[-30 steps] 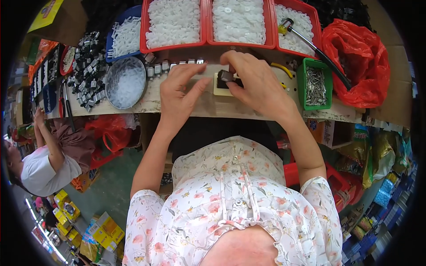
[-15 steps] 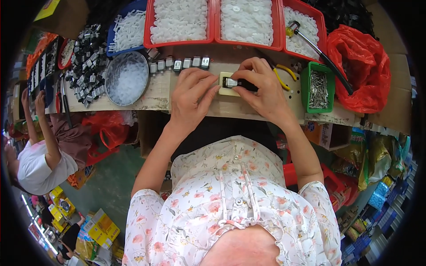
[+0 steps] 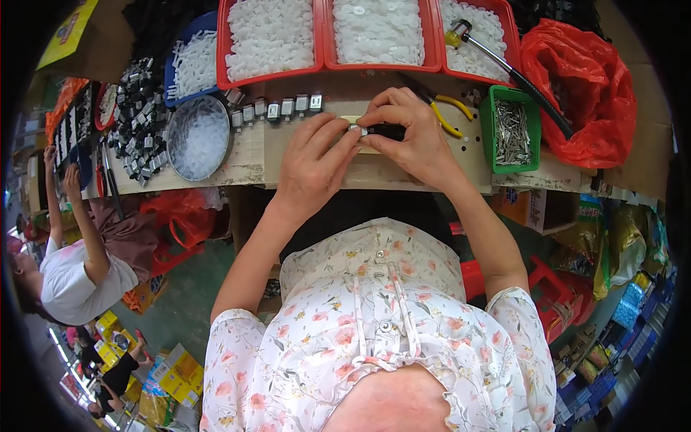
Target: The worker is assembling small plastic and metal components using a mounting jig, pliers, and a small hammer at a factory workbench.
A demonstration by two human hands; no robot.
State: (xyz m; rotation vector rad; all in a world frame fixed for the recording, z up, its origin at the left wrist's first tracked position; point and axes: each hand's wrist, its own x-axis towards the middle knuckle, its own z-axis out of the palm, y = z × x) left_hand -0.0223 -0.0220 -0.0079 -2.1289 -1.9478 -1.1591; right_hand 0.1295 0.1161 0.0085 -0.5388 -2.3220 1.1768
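My right hand (image 3: 412, 137) pinches a small silver-and-black part (image 3: 363, 131) between thumb and fingers, its dark end partly under the fingers. The fingertips of my left hand (image 3: 315, 160) close on the silver end of that part. Behind it, a cream block (image 3: 351, 118) lies on the work board, mostly hidden by my fingers. A short row of similar silver-and-black parts, with one piece (image 3: 315, 103) at its right end, stands beyond my left hand. Yellow-handled pliers (image 3: 452, 117) lie just past my right hand.
Red trays (image 3: 322, 36) of white plastic pieces line the back. A round metal bowl (image 3: 229, 137) and a heap of silver-and-black parts (image 3: 144, 119) sit left. At right are a green bin (image 3: 534, 167) of metal pins, a hammer (image 3: 522, 81) and a red bag (image 3: 597, 115). A co-worker (image 3: 79, 273) works at far left.
The part was seated in the cream block; now it is in front of the block, held by my fingertips. My left fingers have come onto it. The view has shifted slightly.
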